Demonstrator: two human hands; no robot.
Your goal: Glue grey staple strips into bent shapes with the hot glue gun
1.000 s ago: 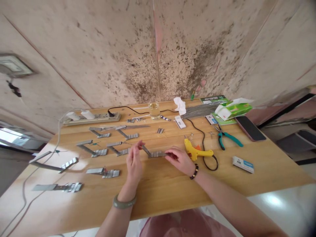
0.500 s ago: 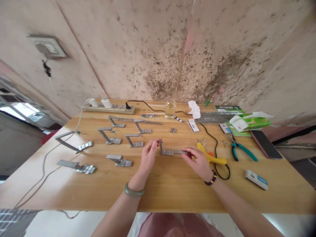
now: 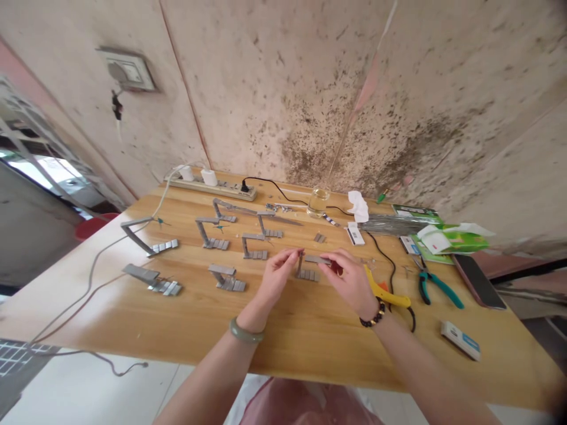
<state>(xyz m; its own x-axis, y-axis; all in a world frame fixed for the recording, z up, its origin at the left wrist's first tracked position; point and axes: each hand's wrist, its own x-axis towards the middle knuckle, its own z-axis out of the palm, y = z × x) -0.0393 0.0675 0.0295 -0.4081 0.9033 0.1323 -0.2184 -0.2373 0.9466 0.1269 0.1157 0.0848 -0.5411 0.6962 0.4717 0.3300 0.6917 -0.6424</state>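
Observation:
My left hand (image 3: 277, 277) is closed, its thumb and fingertips pinching the top of a small grey L-shaped stand (image 3: 309, 275). The stand has a thin upright and a base of several segments. My right hand (image 3: 349, 280) is closed on one end of a flat grey strip (image 3: 315, 259). The strip is held roughly level above the base, its free end close to the upright near the top. Whether strip and upright touch, I cannot tell. A yellow glue gun (image 3: 390, 294) lies just right of my right hand, partly hidden by it.
Several grey stands with top arms, one of them (image 3: 212, 235), are spread over the left of the wooden table (image 3: 199, 330). Behind are a power strip (image 3: 225, 188) and a glass of yellowish liquid (image 3: 318, 202). Teal-handled pliers (image 3: 443, 289), a phone (image 3: 479, 280) and a small box (image 3: 460, 340) lie right.
My right hand has raised the strip from beside the base's end and brought it leftward, near the upright's top. My left hand still pinches the upright. The camera view has turned somewhat.

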